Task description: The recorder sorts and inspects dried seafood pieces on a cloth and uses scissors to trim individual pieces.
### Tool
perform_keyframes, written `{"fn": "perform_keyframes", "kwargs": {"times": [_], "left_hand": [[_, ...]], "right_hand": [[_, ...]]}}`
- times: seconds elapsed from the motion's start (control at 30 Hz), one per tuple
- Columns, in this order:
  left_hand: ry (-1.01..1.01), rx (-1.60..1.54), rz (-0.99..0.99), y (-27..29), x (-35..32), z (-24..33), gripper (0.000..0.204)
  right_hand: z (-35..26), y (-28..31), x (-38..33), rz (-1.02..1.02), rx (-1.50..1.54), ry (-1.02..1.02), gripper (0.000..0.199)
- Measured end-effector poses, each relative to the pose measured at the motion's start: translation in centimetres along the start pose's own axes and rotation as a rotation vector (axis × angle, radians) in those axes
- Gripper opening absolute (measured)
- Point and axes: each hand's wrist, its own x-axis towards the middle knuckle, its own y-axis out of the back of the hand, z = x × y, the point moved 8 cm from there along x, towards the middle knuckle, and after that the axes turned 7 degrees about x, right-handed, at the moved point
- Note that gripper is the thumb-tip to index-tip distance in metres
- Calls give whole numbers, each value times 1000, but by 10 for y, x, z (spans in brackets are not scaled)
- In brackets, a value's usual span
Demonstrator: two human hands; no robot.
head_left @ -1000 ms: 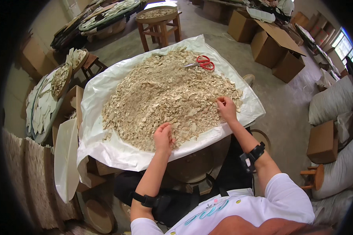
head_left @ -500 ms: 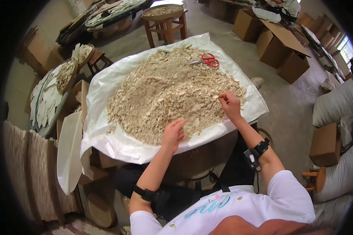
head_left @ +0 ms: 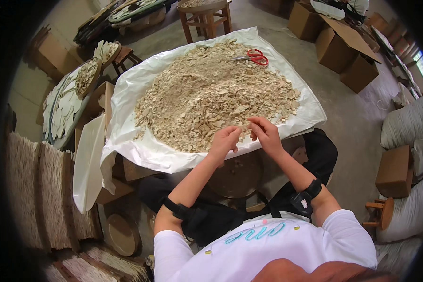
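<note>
A broad heap of pale beige flakes (head_left: 197,94) lies on a white plastic sheet (head_left: 310,115) in front of me. My left hand (head_left: 225,142) and my right hand (head_left: 265,135) are close together over the sheet's near edge. Both have their fingers drawn into a pinch, with a narrow gap between the two hands. Whatever the fingertips hold is too small to make out. At the heap's far right lie scissors (head_left: 257,57) with red handles, touched by neither hand. Under the hands, between my knees, a round shallow basket (head_left: 235,178) shows in shadow.
A white plastic tub (head_left: 89,164) leans left of the sheet. A wooden stool (head_left: 207,22) carries a round tray beyond the heap. Cardboard boxes (head_left: 343,51) stand at the far right, stuffed sacks (head_left: 409,122) at the right. Stacked pale sheets (head_left: 54,197) rise at the left.
My right hand, which pinched a pale flake over the heap's right side, has come left and nearer. My left hand has moved right and slightly up to meet it. The view has shifted a little.
</note>
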Motion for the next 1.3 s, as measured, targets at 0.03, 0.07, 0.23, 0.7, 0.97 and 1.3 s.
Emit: {"fn": "perform_keyframes", "kwargs": {"times": [0.03, 0.07, 0.23, 0.7, 0.97, 1.3], "left_hand": [[-16, 20, -5, 1, -1, 1, 19], [-32, 40, -8, 1, -2, 3, 20], [-54, 126, -22, 1, -2, 9, 21], [216, -35, 162, 25, 33, -32, 20], [228, -282, 228, 35, 17, -14, 39], [303, -352, 168, 27, 13, -14, 30]], "right_hand": [[14, -2, -1, -35, 202, -205, 13], [12, -4, -3, -71, 151, -217, 17], [14, -10, 0, -128, 117, -286, 17], [78, 0, 25, 22, 151, -496, 16], [72, 53, 85, -114, -520, -306, 18], [68, 37, 104, -73, -817, -31, 22]]}}
